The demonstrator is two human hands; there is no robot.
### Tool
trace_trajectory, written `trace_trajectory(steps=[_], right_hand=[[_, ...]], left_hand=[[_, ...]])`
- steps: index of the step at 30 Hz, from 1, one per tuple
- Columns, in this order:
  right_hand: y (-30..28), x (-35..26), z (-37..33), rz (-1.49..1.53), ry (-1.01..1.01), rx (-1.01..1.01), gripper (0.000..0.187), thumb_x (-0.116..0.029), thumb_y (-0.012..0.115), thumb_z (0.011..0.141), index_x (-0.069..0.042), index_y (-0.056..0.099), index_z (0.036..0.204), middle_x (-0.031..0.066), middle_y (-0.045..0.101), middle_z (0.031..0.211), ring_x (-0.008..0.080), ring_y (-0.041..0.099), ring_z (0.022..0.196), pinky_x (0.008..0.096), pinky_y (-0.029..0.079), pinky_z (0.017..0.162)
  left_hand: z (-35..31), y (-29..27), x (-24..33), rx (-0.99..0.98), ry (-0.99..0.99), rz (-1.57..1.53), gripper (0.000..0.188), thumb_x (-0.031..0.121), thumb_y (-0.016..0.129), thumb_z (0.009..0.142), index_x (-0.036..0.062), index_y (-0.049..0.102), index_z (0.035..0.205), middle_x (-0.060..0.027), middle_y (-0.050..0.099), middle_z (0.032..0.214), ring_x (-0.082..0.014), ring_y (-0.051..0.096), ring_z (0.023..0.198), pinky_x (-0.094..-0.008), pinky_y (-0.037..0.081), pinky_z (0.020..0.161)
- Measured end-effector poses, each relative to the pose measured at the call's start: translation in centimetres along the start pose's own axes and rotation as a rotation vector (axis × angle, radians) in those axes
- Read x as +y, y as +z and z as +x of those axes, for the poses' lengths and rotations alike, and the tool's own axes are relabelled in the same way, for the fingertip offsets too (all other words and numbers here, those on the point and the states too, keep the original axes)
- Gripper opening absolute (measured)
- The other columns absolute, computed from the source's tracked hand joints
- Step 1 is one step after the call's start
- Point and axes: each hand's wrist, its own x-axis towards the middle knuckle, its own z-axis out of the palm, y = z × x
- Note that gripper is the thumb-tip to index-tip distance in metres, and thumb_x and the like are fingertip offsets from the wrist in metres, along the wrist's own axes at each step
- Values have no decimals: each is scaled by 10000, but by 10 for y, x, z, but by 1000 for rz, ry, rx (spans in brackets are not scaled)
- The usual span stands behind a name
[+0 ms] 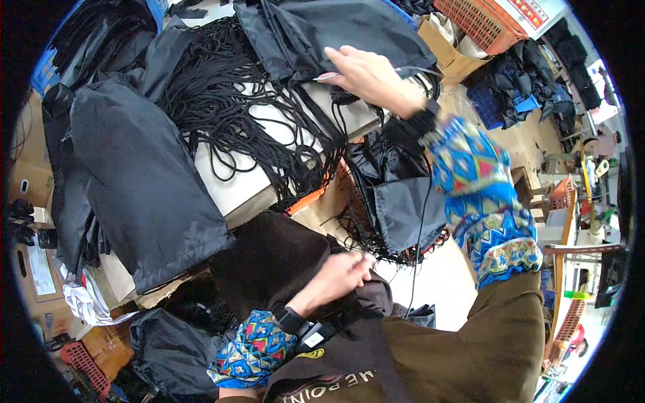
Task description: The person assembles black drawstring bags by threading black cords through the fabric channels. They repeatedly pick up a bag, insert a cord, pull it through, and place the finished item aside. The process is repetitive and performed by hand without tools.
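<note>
Currently the right hand (366, 77) grasps a slim pinkish tool (328, 77) over black cords (208, 84) beside a black bag (349, 33) on the counter (232, 191), while what the curled left hand (339, 274) holds, I cannot tell.

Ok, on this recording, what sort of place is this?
Probably a small workshop handling fabric goods: black cords lie heaped across a white work surface, bag-like black fabric pieces are piled beside them, and an orange plastic crate stands beyond.
</note>
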Motion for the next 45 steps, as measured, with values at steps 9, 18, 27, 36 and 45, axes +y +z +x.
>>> trace_trajectory(steps=[9,18,27,36,45], right_hand=[[-39,10,-290,716,1447,-74,296,-301,530,928,-54,647,812,-19,532,578,72,459,469,248,336,421],[165,-48,-522,1163,2309,62,552,-465,611,857,77,592,958,116,619,805,212,585,526,283,498,533],[197,-30,-572,826,2163,97,213,-159,693,737,30,617,801,112,611,696,196,567,551,310,475,524],[20,66,-416,-75,1127,104,260,-50,523,800,-82,639,1031,147,610,1012,319,612,877,411,501,759],[116,-23,-422,41,862,-441,281,-124,577,823,-98,550,1101,177,540,913,388,625,701,459,522,594]], left_hand=[[10,-21,16,322,42,-93,226,124,528,932,-22,575,1098,-69,631,832,-106,578,695,-232,477,652],[11,-16,-5,636,48,252,499,117,592,880,-12,406,1324,-206,544,1223,-257,528,1155,-352,434,936],[16,-9,10,538,-53,82,438,59,562,884,-23,438,1297,-179,537,1243,-202,593,1044,-299,467,889],[15,-8,-9,515,-118,-9,376,68,541,904,3,476,1268,-147,586,1160,-205,630,945,-295,507,791],[-7,-9,-16,526,-77,-74,347,76,555,901,-24,508,1229,-143,618,1102,-176,631,920,-271,509,774]])
